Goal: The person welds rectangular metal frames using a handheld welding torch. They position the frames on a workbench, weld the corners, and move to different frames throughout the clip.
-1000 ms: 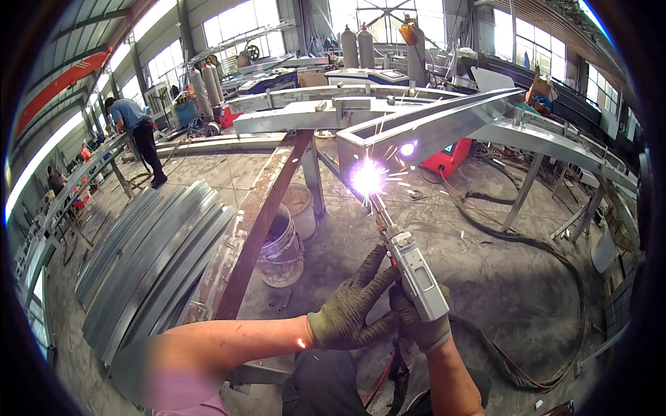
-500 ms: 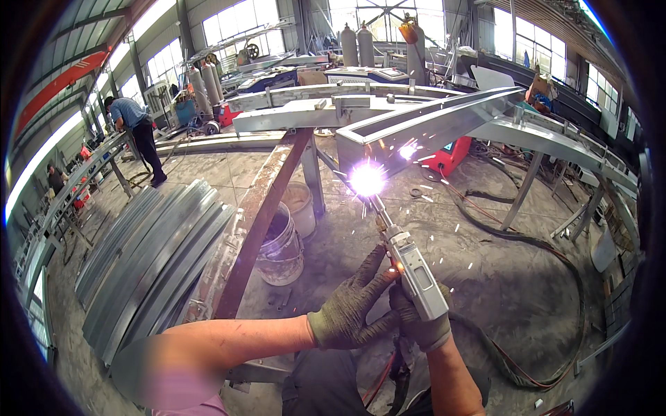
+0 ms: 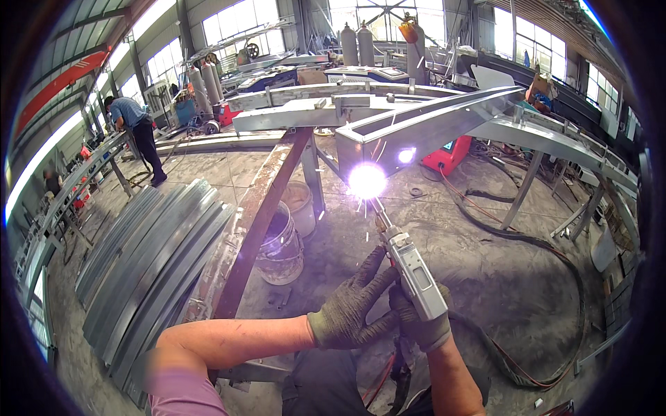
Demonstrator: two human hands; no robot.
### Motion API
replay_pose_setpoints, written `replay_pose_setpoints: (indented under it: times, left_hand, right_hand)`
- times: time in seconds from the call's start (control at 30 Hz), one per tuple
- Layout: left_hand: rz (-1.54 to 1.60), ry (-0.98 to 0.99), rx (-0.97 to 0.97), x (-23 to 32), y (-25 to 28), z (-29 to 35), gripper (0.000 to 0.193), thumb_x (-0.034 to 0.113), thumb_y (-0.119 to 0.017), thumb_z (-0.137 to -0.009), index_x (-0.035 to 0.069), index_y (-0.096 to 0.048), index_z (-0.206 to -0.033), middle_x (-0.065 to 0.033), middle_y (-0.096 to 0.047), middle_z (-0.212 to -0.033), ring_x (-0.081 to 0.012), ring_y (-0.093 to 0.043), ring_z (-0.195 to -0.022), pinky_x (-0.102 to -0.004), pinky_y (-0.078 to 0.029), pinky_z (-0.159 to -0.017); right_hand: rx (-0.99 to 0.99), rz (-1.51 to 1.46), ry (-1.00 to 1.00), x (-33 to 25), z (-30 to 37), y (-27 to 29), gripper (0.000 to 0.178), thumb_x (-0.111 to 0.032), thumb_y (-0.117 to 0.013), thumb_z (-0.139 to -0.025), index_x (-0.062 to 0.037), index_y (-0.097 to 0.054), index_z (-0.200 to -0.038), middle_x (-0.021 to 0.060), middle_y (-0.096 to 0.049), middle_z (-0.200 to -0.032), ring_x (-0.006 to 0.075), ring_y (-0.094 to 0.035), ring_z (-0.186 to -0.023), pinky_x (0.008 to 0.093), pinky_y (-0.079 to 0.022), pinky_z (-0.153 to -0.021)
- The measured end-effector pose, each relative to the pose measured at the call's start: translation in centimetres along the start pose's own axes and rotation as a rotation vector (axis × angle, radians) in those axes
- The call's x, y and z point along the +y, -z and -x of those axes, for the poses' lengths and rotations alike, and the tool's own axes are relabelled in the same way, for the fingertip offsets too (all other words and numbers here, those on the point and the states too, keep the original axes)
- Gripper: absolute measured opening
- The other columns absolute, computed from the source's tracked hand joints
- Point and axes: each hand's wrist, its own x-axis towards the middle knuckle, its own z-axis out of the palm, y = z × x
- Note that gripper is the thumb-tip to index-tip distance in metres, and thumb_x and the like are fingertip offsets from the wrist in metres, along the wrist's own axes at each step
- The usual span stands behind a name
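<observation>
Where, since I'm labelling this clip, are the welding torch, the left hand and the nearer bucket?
Welding torch (image 3: 409,256), head view: on its grey housing.
Left hand (image 3: 352,310), head view: on its gloved back.
Nearer bucket (image 3: 280,262), head view: on its outer wall.

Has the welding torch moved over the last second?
No, no clear shift: the welding torch keeps its place and slant to the right of the nearer bucket, which stands on the floor.

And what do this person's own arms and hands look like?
The left hand and right hand wear dark grey-green fabric work gloves with olive cuffs at the wrists. Both forearms are bare. A mauve cloth sleeve shows on the left, partly blurred; no right sleeve is visible.
</observation>
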Motion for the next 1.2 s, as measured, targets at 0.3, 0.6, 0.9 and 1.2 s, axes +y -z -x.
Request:
replay_pose_setpoints:
  times: [0.3,0.6,0.9,1.2]
  left_hand:
    - [0.010,-0.019,0.026,-0.3,-0.5,0.2,0.092,0.037,-0.076,-0.103,0.004,-0.029,-0.175,-0.0421,-0.010,-0.178,-0.0613,-0.045,-0.152,-0.0580,-0.046,-0.121]
    - [0.045,0.000,0.014,-0.1,-0.4,0.2,0.089,0.036,-0.075,-0.104,0.003,-0.030,-0.174,-0.0429,-0.011,-0.178,-0.0618,-0.042,-0.154,-0.0582,-0.044,-0.122]
    - [0.058,0.036,-0.022,-0.2,-0.4,0.4,0.094,0.038,-0.076,-0.103,0.005,-0.026,-0.176,-0.0427,-0.009,-0.178,-0.0602,-0.032,-0.161,-0.0574,-0.038,-0.128]
    - [0.057,0.016,-0.012,0.0,-0.4,0.1,0.092,0.039,-0.075,-0.104,0.006,-0.028,-0.175,-0.0375,-0.009,-0.181,-0.0592,-0.032,-0.161,-0.0570,-0.039,-0.128]
  right_hand:
    - [-0.013,0.059,0.048,0.0,-0.1,0.1,0.006,-0.003,-0.077,-0.092,-0.0027,-0.076,-0.098,0.0060,-0.070,-0.081,0.0188,-0.071,-0.069,0.0356,-0.057,-0.063]
    - [-0.016,0.090,0.038,-0.1,0.0,0.2,0.007,-0.002,-0.078,-0.090,-0.0042,-0.076,-0.096,0.0079,-0.071,-0.083,0.0228,-0.071,-0.071,0.0372,-0.057,-0.064]
    - [-0.020,0.004,-0.007,0.0,0.2,0.2,0.008,-0.001,-0.078,-0.090,-0.0034,-0.076,-0.097,0.0066,-0.071,-0.085,0.0195,-0.072,-0.072,0.0357,-0.058,-0.065]
    - [-0.021,0.211,0.113,0.9,-0.2,0.3,0.010,-0.009,-0.079,-0.083,-0.0065,-0.076,-0.091,0.0122,-0.069,-0.083,0.0319,-0.071,-0.069,0.0431,-0.058,-0.063]
